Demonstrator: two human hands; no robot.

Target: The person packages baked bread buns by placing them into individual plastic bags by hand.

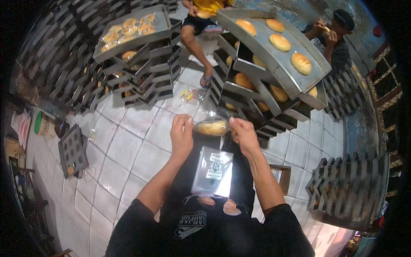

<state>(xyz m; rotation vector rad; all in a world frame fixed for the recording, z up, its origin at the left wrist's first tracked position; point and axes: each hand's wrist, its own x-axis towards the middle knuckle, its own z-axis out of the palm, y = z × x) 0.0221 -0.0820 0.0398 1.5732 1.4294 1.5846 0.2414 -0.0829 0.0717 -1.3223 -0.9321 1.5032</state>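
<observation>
Holding a bagged bun in both hands

The left hand has its fingers bent inward, narrow, nipping the clear wrapper at its left end; the right hand pinches the other end between thumb and fingers. The bun lies crosswise between them, in front of the body. Nearer the person, on the lap, rests a pile of clear bags with green and white print, light glaring off its lower part.

Beyond the hands stand two stacks of metal trays. The left stack's top tray carries shiny, wrapped buns; the right one's top tray carries four golden buns, set apart. A person in a yellow shirt sits between the stacks, and another in a dark cap is at far right. On the tiled floor, leftward, lies a round-cupped mould
</observation>
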